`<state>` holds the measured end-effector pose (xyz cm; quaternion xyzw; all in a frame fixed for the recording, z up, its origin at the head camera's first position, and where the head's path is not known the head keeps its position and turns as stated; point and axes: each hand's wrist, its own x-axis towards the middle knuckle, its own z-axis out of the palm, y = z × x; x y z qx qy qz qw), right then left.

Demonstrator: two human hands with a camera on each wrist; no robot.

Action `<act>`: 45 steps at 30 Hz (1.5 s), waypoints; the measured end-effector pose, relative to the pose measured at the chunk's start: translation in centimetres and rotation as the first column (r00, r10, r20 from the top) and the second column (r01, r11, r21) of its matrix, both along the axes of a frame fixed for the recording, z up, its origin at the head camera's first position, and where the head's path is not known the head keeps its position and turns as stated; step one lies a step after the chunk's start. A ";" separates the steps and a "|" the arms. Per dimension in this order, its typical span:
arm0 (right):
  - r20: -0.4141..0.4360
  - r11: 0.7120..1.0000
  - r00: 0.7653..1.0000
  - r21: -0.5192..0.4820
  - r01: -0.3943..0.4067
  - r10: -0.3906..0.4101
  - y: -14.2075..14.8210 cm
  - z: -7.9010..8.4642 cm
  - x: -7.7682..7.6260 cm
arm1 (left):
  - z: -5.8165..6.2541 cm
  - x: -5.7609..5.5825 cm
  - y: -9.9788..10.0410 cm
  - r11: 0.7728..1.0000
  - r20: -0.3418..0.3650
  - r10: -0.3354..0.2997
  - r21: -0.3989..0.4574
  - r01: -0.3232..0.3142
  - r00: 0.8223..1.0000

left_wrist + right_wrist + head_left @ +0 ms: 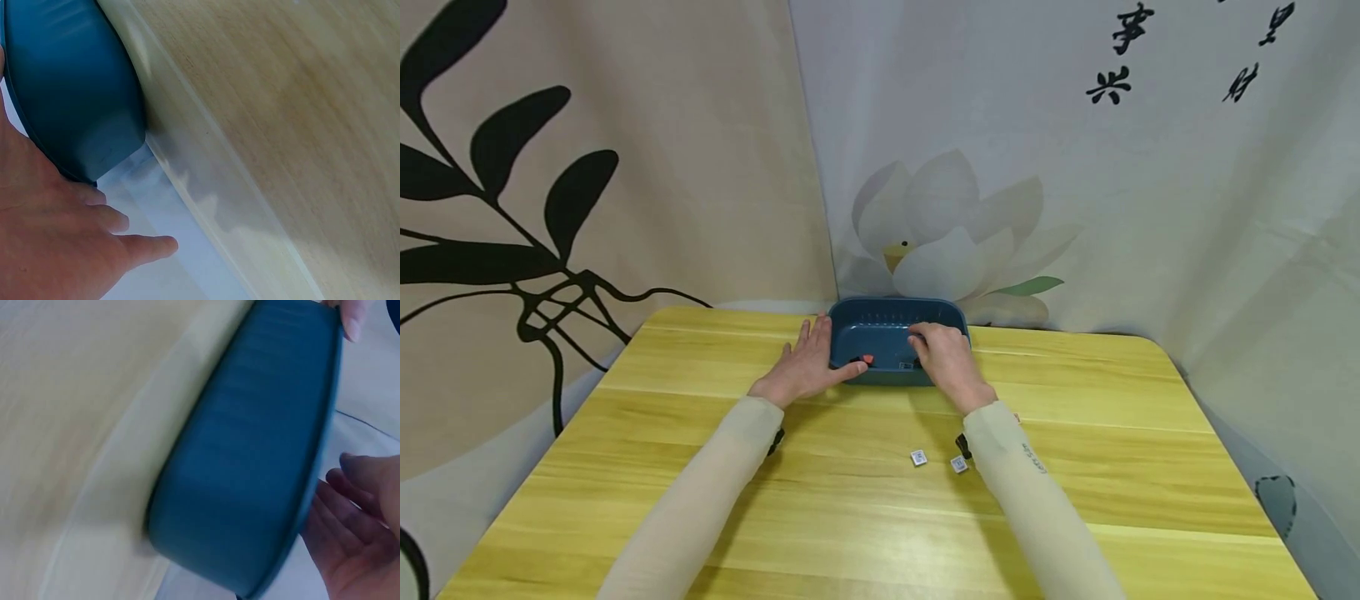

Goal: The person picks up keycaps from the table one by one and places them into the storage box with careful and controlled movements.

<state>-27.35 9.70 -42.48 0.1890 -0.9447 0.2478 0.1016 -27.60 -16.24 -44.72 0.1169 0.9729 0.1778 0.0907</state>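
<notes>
A dark blue plastic basket (895, 312) stands at the far edge of the table. My left hand (805, 367) rests against its left side, fingers straight and thumb lying over the front rim. Over the right part of the basket is my right hand (949, 358), its fingers loosely bent inside the rim. Between that hand's thumb and fingers (350, 519) I see nothing held in the right wrist view. Inside the basket, near the front wall, lie a small red-and-black item (868, 359) and a small dark item (907, 365), too small to identify.
Two small white square pieces (919, 457) lie on the wooden table (835, 508) in front of the basket, one close to the right sleeve. A bit of something reddish (1017, 417) shows beside that sleeve. Printed curtains (700, 167) hang behind the table.
</notes>
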 end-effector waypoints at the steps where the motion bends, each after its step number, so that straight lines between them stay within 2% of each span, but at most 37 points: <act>1: -0.009 1.000 1.000 -0.005 0.003 -0.003 0.3 0.2 0.1 | 0.0 0.0 0.0 1.000 0.000 -0.001 0.001 0.001 1.000; 10: -0.036 0.999 0.998 -0.018 0.043 -0.044 3.1 1.8 2.1 | 0.0 0.0 0.2 1.000 0.002 -0.006 0.013 0.006 1.000; 14: -0.019 0.998 0.998 -0.023 0.057 -0.057 4.4 2.3 2.9 | -0.2 0.0 0.1 1.000 -0.003 -0.005 0.019 0.005 1.000; 26: -0.003 0.998 0.998 0.005 0.061 -0.061 8.0 2.2 4.9 | -0.2 0.0 0.0 1.000 0.016 -0.005 0.016 0.005 1.000; 31: 0.001 0.999 1.000 0.015 0.029 -0.029 9.3 1.8 5.5 | -0.2 0.0 0.1 1.000 0.017 -0.004 0.010 0.004 1.000; 38: 0.111 0.997 0.992 0.045 -0.063 0.058 11.8 0.4 5.9 | -0.1 0.1 0.0 1.000 0.021 -0.004 0.014 0.004 1.000; 45: 0.179 0.990 0.977 0.064 -0.126 0.113 14.0 -0.9 6.3 | -0.2 0.0 0.0 1.000 0.017 -0.007 0.012 0.007 1.000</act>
